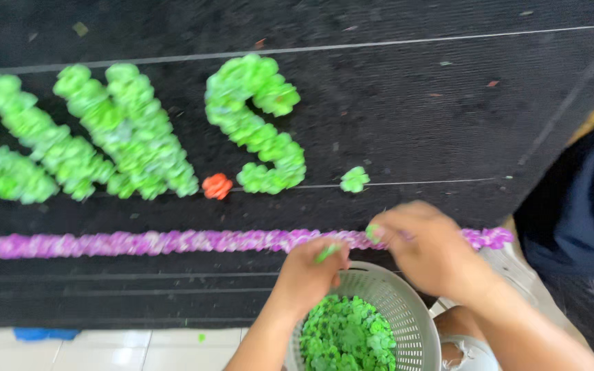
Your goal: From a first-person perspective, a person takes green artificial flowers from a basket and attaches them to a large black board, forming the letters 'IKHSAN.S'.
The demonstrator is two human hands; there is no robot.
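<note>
My left hand (309, 270) hovers over a white perforated basket (409, 315) and pinches a small green flower piece. My right hand (426, 245) is blurred, just above the basket's rim, and holds another green flower between its fingertips. Inside the basket lie several green flowers (346, 334). On the black board (407, 117) ahead, green flowers form letters: an S shape (256, 124) in the middle and larger letters (91, 137) to the left. A single green flower (355, 179) and a single orange flower (217, 185) sit beside the S.
A band of purple flowers (139, 242) runs across the board below the letters. White lines cross the black board. White floor tiles (104, 350) show at the bottom left with a blue scrap (39, 334). A dark blue garment (586, 206) fills the right edge.
</note>
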